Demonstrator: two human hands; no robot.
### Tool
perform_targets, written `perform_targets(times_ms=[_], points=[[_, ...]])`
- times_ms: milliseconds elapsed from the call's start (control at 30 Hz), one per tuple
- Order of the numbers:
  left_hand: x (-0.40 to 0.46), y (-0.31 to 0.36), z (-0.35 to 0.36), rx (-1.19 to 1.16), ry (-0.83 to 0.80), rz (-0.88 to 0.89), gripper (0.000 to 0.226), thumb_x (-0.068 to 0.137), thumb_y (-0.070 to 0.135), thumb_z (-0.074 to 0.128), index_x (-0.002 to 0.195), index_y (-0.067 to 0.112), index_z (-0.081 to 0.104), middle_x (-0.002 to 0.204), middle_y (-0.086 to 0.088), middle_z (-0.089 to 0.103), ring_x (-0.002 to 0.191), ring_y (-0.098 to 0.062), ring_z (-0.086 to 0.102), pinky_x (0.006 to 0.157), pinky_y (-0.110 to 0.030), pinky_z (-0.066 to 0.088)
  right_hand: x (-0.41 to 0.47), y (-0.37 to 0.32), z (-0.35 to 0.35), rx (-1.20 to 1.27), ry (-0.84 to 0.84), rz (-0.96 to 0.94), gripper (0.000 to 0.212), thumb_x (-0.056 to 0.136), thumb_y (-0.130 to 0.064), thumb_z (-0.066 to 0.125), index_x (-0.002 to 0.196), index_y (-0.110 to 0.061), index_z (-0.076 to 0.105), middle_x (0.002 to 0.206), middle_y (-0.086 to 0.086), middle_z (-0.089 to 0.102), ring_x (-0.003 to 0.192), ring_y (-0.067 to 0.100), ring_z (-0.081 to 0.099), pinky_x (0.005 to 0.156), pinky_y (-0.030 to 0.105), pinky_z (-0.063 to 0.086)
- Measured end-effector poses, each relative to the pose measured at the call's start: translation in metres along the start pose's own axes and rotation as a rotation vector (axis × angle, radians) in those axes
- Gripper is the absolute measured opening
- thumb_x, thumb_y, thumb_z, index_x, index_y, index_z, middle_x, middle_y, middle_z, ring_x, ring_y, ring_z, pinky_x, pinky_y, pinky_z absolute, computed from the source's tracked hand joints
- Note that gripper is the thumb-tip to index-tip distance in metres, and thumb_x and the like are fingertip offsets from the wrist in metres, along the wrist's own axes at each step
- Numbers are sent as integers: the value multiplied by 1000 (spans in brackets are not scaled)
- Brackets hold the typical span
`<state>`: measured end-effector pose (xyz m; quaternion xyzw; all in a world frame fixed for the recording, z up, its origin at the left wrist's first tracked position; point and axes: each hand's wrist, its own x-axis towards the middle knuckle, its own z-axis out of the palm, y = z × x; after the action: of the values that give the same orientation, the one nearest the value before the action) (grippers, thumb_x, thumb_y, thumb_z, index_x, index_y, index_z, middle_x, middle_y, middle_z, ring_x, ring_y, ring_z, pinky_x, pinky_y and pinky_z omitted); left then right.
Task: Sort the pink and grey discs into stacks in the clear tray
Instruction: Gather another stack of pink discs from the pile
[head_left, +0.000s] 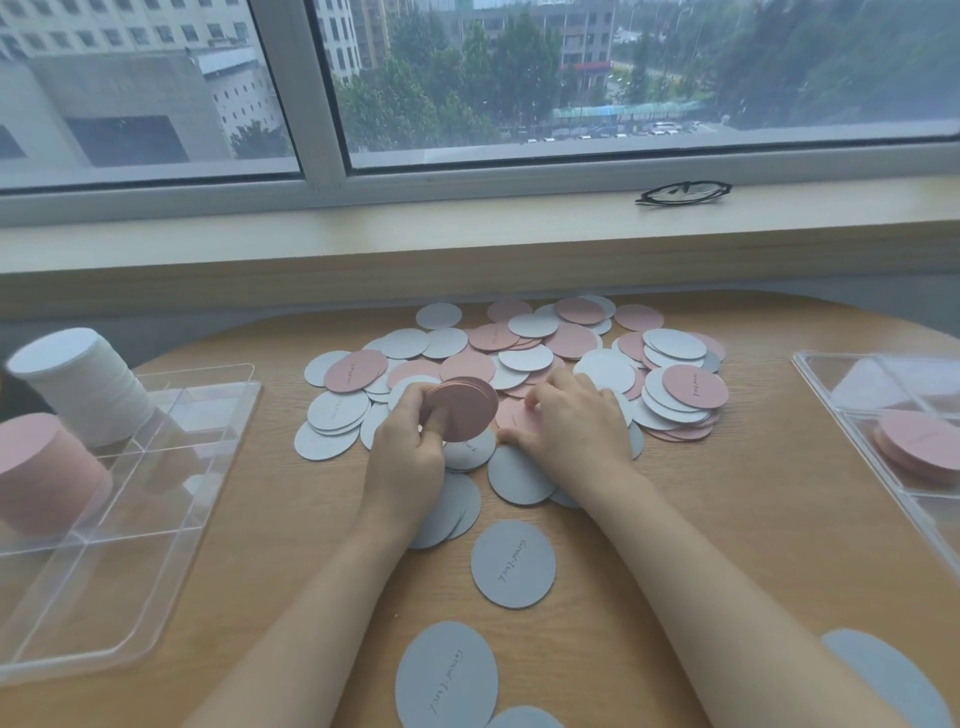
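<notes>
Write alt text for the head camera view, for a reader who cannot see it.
A person's left hand grips a small stack of pink discs while the right hand rests on a loose pile of pink and grey discs on a wooden table. A clear tray at left holds tall pink and white stacks.

Cursive "Good luck" on grey disc and nearer grey disc.

left hand grips a pink disc stack; right hand touches the disc pile.
</notes>
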<state>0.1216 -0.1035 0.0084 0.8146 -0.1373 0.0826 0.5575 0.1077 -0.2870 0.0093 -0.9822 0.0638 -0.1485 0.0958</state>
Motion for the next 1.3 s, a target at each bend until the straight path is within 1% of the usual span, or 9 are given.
perform_targets(times_ms=[133,267,433,533,600,767,933,1067,1300], points=[[1,-3,0,-17,15,8,20,102,7,49,108,21,63,100,12,71,95,-5,64,80,-18,46,0,-5,-2,-51,46,-28,45,84,-62,61,100,-20,69,105,-1,57,103,21,53,80,34,42],[1,-3,0,-28,24,-4,20,103,8,49,108,21,63,100,13,71,95,-4,63,80,-18,46,-2,-7,1,-99,135,-57,33,84,-49,61,72,-19,68,74,-2,57,69,24,58,58,29,35],[2,-4,0,-31,3,-13,20,103,8,49,110,20,63,101,12,71,94,-2,63,78,-14,45,-5,-1,-7,-5,314,-28,31,80,-26,72,55,-16,56,47,-1,50,42,24,36,47,25,26],[1,-2,-1,-12,-62,6,19,101,6,52,110,18,63,98,13,71,91,2,62,76,-9,42,-8,8,-7,235,328,88,21,90,-24,60,71,-15,61,55,2,54,53,30,46,51,32,31],[0,-1,-1,26,-119,47,21,100,5,54,106,22,64,96,16,70,91,2,62,75,-8,41,-12,12,-11,562,286,108,18,95,-23,56,81,-17,67,65,1,62,66,27,57,59,37,42],[0,-3,1,90,-146,101,25,97,6,58,107,28,65,96,15,71,91,-3,64,75,-13,44,-18,5,-24,1120,190,90,13,94,-7,63,98,-13,73,91,-3,75,86,10,69,78,23,54],[-1,-2,3,60,-103,76,35,94,11,66,123,28,59,104,12,69,90,-3,67,74,-14,50,-18,9,-16,1222,89,67,23,89,6,60,104,-8,70,93,5,76,84,25,73,78,43,59],[0,-3,4,77,-164,96,51,89,18,74,133,32,53,104,14,65,90,-6,65,74,-17,52,-20,8,-16,1199,61,20,35,83,13,60,108,-11,68,98,6,74,87,28,70,78,48,59],[-3,-1,5,180,-175,207,35,89,18,73,118,32,61,104,18,66,94,-5,61,81,-25,50,-36,10,-23,1080,21,-44,39,92,7,48,116,-15,69,107,-4,73,100,15,69,91,33,54]])
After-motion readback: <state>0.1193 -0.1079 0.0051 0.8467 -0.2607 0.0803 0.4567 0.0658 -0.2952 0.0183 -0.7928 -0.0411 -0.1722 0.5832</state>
